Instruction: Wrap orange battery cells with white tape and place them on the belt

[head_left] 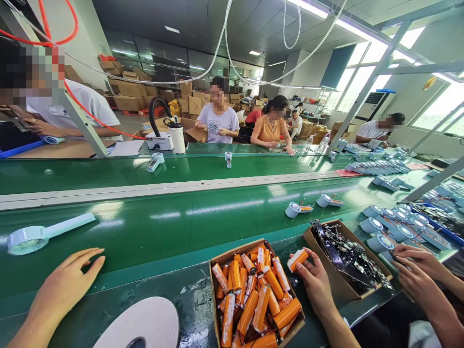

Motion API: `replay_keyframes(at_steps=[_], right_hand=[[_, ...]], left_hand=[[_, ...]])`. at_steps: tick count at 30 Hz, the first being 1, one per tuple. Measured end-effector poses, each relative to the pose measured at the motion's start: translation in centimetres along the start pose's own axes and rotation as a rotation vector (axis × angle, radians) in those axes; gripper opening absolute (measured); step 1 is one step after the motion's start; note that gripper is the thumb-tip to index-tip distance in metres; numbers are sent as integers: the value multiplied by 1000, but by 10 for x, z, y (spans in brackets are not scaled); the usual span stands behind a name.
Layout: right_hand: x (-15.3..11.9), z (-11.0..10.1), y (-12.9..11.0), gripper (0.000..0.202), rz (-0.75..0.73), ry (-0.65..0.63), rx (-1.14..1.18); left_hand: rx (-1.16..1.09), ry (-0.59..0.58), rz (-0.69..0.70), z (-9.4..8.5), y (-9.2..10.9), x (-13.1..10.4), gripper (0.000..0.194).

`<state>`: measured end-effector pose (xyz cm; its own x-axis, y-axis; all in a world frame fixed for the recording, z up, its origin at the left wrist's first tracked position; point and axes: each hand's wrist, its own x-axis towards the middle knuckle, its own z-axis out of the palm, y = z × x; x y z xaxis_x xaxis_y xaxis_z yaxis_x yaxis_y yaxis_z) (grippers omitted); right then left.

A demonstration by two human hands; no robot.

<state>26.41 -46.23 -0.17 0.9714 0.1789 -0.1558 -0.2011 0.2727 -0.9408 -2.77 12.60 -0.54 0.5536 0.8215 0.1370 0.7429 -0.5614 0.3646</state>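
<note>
My left hand (68,280) hovers at the left over the near edge of the green conveyor, fingers apart and holding nothing. A light-blue round device with a long flat handle (31,239) lies on the belt just beyond it. My right hand (315,280) grips an orange battery with a white strip (297,260), between thumb and fingers. That hand is between a cardboard box of orange batteries (213,290) and a box of dark circuit boards (348,261). Below centre-left lies a large white roll (145,321).
At the right, a co-worker's hands (416,270) handle a small dark part beside many blue devices (402,229). Two devices with orange handles (293,210) sit on the belt. Several people sit across the line. A metal post (79,116) rises at the left.
</note>
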Motion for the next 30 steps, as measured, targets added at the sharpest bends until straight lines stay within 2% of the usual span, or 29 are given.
replay_keyframes(at_steps=[15, 22, 30], right_hand=[[1, -2, 2, 90, 2, 6, -8], [1, -2, 1, 91, 2, -20, -16], [1, -3, 2, 87, -1, -18, -15]], left_hand=[[-11, -24, -7, -7, 7, -1, 43], [-37, -42, -57, -5, 2, 2, 53], [-23, -101, -72, -10, 9, 3, 64]])
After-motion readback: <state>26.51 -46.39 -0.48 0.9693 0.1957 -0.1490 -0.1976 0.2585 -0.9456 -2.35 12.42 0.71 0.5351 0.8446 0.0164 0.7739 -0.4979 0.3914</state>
